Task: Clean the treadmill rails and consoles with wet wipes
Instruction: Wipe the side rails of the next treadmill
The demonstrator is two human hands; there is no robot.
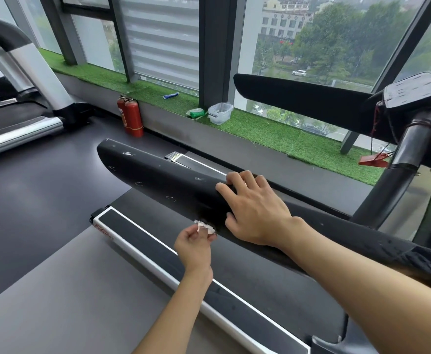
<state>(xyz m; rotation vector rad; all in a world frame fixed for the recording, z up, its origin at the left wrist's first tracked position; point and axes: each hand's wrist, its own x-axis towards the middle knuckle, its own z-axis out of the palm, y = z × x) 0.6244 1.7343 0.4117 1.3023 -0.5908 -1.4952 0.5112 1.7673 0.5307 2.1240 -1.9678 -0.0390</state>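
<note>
My left grip (pixel 195 242) pinches a small crumpled white wet wipe (pixel 205 226) at the near edge of the long black padded rail (pixel 158 180), right grip (pixel 252 210) clasping its top; such a tiny wad may slip free.

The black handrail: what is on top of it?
The right hand grips the black handrail from above; pale scuff marks dot its top. The left hand holds a wet wipe at its lower edge. What lies under the right hand is hidden.
</note>
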